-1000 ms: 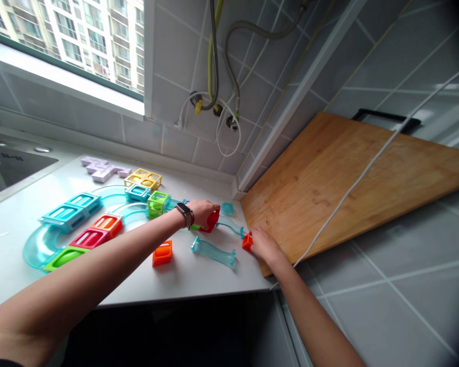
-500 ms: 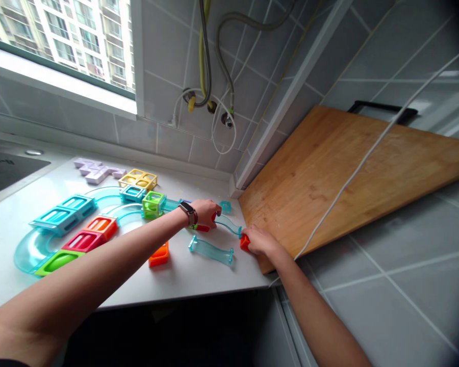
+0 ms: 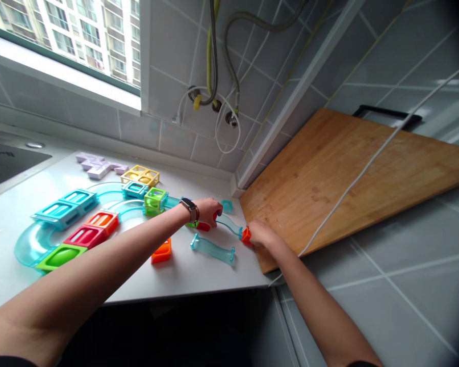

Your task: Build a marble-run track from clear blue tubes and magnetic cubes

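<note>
I am logging the white table (image 3: 199,278) first: it is carrying a spread of coloured marble-run pieces, and a wooden cutting board (image 3: 340,178) is leaning against the tiled wall at its right end. On the left a large curved blue track (image 3: 28,244) is lying under a row of coloured frame blocks.

The piece in work is the short clear-blue track segment (image 3: 229,224). Its long axis is running from upper left to lower right, spanning the gap between my two hands. The left hand (image 3: 208,210) is curling over its upper-left end, closed on a red block (image 3: 205,226). The right hand (image 3: 262,234) is sitting at the lower-right end, fingers pinching a small orange connector (image 3: 246,235) that is touching the segment's tip. So each hand is working one end; the right one is nearer the board's edge.

A second clear-blue segment (image 3: 212,248) is lying loose just in front, roughly parallel, touched by neither hand. An orange block (image 3: 161,251) is resting apart to its left.
</note>
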`<state>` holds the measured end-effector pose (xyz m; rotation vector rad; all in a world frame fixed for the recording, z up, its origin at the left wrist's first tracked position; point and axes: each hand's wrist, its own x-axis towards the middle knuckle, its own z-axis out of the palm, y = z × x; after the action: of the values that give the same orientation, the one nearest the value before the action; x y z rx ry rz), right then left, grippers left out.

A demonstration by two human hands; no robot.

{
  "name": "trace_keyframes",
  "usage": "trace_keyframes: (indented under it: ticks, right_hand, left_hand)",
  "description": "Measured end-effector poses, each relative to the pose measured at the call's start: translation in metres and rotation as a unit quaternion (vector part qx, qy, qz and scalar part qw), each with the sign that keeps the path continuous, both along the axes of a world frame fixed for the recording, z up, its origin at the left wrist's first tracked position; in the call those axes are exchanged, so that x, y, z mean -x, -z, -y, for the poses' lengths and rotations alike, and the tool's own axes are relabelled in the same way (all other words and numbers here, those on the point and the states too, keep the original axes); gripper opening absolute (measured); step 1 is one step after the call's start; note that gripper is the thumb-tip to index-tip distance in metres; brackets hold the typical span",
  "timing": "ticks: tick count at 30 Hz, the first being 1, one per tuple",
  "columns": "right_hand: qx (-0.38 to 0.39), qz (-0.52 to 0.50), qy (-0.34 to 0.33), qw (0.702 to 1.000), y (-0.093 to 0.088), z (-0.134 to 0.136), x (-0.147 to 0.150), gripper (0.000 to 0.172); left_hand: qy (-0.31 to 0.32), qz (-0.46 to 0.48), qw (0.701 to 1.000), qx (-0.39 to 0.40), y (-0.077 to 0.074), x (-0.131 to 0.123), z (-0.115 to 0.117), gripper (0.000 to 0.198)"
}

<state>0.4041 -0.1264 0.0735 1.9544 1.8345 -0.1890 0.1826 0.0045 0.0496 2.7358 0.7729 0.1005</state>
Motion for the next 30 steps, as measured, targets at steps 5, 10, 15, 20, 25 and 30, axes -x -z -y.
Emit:
trace_keyframes:
  ticks: [5, 10, 15, 20, 25, 30]
  right_hand:
    - [-0.002, -0.004, -0.008, 1.0, 0.004, -0.009, -0.001, 0.031]
    - [-0.005, -0.017, -0.029, 0.999, 0.002, -0.011, -0.004, 0.03]
    - [-0.007, -0.037, -0.036, 0.999, 0.004, -0.015, -0.007, 0.021]
    - [-0.016, -0.062, -0.029, 0.997, 0.011, -0.019, -0.012, 0.02]
    - [-0.041, -0.099, -0.024, 0.994, 0.014, -0.017, -0.014, 0.034]
    - [-0.117, -0.145, -0.027, 0.982, 0.006, 0.006, -0.009, 0.068]
  left_hand:
    - [0.009, -0.004, 1.0, 0.008, -0.001, 0.0, -0.003, 0.054]
    - [0.011, -0.004, 1.0, 0.005, -0.003, 0.0, -0.002, 0.055]
    - [0.009, -0.006, 1.0, 0.001, -0.001, -0.002, -0.002, 0.054]
    - [0.006, -0.015, 1.0, -0.004, 0.001, -0.006, -0.002, 0.053]
    - [0.001, -0.026, 1.0, -0.001, -0.002, -0.006, 0.001, 0.054]
    - [-0.023, -0.044, 0.999, 0.001, -0.008, -0.004, 0.008, 0.058]
